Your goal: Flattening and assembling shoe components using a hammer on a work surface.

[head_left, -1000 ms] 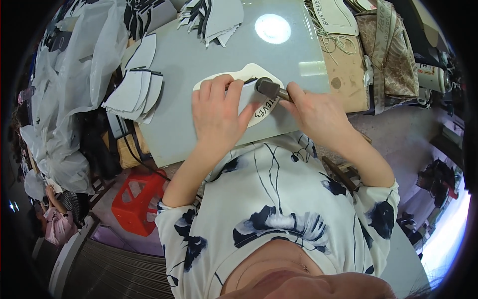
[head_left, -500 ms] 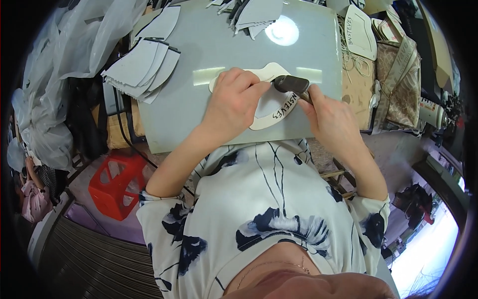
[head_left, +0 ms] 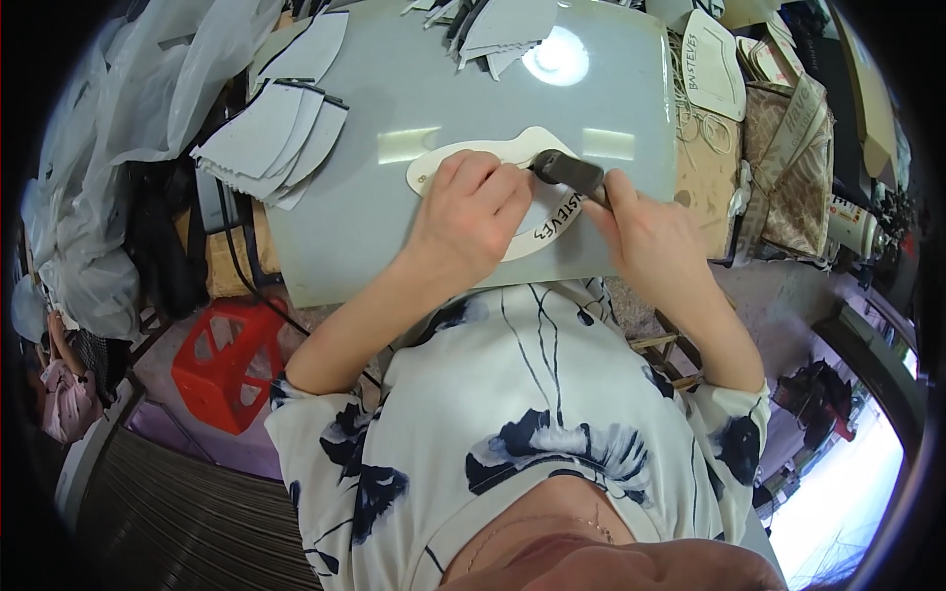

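On the grey tabletop [head_left: 345,236] lies a cream, curved flat pattern piece [head_left: 535,140] with an inner opening and dark lettering along its near right edge. My left hand [head_left: 471,212] rests over its left part, fingers curled and pressed together. Their tips hide whatever they pinch beside the hammer head. In my right hand [head_left: 655,227] is a hammer [head_left: 572,171], gripped by its short handle. Its dark head is over the piece's upper right part, close to my left fingertips. Whether the head touches the piece cannot be made out.
Stacked white pieces with dark edges [head_left: 266,133] lie at the table's left, and more [head_left: 507,30] at the far side. Right of the table are a lettered cream template [head_left: 711,74], cord [head_left: 695,133] and a patterned bundle [head_left: 793,187]. A red stool [head_left: 222,369] stands lower left.
The cream piece and my left hand have shifted slightly, and more of the piece's left end shows. The hammer head has moved a little left and nearer to me.
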The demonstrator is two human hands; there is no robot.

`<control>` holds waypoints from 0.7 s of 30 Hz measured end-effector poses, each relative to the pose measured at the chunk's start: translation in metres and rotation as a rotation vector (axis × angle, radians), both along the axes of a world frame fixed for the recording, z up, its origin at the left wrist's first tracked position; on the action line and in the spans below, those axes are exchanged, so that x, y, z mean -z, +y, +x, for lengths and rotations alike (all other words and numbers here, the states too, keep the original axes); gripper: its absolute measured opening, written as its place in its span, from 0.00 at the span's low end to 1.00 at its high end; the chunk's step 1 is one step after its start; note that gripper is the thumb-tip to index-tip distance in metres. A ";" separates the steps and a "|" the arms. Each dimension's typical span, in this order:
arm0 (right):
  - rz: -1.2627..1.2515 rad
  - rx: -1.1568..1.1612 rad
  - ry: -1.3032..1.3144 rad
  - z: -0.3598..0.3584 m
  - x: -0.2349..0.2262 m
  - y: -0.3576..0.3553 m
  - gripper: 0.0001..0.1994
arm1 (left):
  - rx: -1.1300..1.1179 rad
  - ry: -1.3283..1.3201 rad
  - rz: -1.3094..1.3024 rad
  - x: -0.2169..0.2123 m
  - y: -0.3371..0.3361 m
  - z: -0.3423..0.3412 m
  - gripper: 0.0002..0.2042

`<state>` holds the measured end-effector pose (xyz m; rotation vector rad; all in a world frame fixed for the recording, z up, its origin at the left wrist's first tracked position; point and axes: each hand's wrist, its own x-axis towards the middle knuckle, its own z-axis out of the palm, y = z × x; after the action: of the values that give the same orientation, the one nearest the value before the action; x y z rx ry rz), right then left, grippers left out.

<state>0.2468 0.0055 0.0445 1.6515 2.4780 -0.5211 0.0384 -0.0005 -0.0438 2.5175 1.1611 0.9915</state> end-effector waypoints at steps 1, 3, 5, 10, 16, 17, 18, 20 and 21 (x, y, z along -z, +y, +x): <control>0.005 0.006 0.019 0.001 0.000 0.002 0.14 | 0.000 -0.001 0.004 0.000 0.001 0.000 0.13; 0.010 0.011 0.041 0.001 -0.002 0.003 0.14 | 0.000 -0.005 -0.002 0.000 -0.001 0.000 0.12; 0.113 0.020 0.112 -0.001 -0.007 0.002 0.14 | -0.006 -0.016 -0.006 -0.001 -0.002 0.000 0.12; 0.054 -0.020 0.073 0.002 0.002 0.004 0.15 | -0.004 0.004 -0.021 -0.001 -0.002 -0.001 0.12; -0.001 -0.041 0.004 0.001 0.007 0.005 0.16 | -0.007 0.001 -0.032 -0.002 0.001 -0.005 0.12; -0.020 -0.035 0.019 0.001 0.006 0.007 0.16 | -0.012 0.037 -0.017 -0.003 0.001 -0.006 0.12; -0.018 -0.031 0.020 0.002 0.007 0.007 0.16 | -0.015 0.072 0.000 -0.005 0.002 -0.007 0.13; -0.015 -0.017 0.026 0.003 0.008 0.006 0.16 | -0.024 0.032 -0.034 -0.006 0.001 -0.010 0.13; -0.014 -0.014 0.028 0.003 0.008 0.006 0.16 | -0.040 -0.007 -0.070 -0.007 0.000 -0.011 0.14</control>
<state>0.2497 0.0114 0.0364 1.6316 2.4972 -0.5626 0.0271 -0.0003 -0.0369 2.4438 1.2264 0.9518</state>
